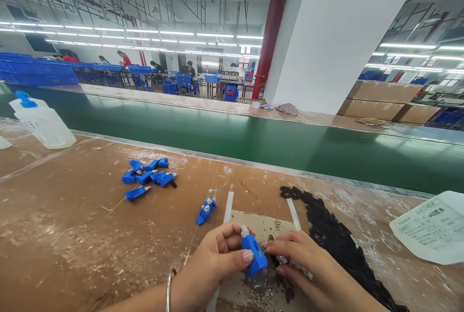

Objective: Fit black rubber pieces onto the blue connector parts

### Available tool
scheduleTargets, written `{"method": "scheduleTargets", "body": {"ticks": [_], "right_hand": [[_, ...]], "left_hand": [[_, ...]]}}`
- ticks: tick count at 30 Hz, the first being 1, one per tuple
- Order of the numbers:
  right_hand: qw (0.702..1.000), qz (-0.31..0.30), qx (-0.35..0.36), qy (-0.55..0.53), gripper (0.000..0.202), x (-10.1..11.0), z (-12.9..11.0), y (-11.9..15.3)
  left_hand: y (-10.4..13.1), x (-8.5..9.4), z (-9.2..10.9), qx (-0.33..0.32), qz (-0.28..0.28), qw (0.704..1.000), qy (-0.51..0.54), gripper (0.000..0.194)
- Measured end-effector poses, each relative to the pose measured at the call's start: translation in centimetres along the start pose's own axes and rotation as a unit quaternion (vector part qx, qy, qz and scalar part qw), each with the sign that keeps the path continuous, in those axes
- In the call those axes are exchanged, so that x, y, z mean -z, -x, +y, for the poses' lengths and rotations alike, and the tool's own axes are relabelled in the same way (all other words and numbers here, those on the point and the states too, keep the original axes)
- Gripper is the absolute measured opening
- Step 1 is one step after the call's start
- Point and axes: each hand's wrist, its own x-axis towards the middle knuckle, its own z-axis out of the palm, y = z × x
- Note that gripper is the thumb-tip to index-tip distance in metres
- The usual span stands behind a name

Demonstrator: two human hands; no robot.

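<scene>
My left hand [225, 254] pinches a blue plastic part [254, 260] with a pale nozzle-like tip pointing up and away. Close beside that part, my right hand [300, 256] has its thumb and fingers drawn together. Something small, dark and whitish shows at its fingertips, too hidden to name. Beneath both hands lies a stained cardboard sheet [246, 220], held by white tape strips. A pair of similar blue parts [206, 210] rests ahead of my left hand. Farther left sits a loose group of several more blue parts [147, 175]. A long heap of black pieces [331, 234] stretches along my right.
A green conveyor belt [217, 128] runs across behind the brown worktable [90, 234]. On the left stands a white bottle with a blue cap [49, 126]; a labelled white bottle [431, 227] lies at the right. Cardboard boxes [384, 96] and a white pillar [322, 36] stand beyond.
</scene>
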Motion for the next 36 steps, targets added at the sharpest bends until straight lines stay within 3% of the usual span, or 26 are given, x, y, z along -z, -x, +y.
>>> {"method": "scheduleTargets", "body": {"ticks": [8, 15, 20, 36], "right_hand": [[1.0, 0.015, -0.006, 0.0, 0.031, 0.7, -1.1, -0.6], [0.97, 0.112, -0.022, -0.213, 0.021, 0.6, -2.0, -0.4], [0.947, 0.131, -0.012, -0.292, 0.018, -0.1, -1.9, -0.4], [0.969, 0.123, 0.023, -0.215, 0.018, 0.0, -3.6, -0.8]], "left_hand": [[0.0, 0.0, -0.1, 0.002, 0.002, 1.0, -0.006, 0.041], [-0.7, 1.0, -2.3, -0.002, -0.049, 0.998, 0.042, 0.043], [-0.7, 1.3, -4.0, 0.024, -0.078, 0.994, 0.076, 0.057], [-0.7, 1.8, -5.0, 0.031, -0.089, 0.993, 0.077, 0.058]]}}
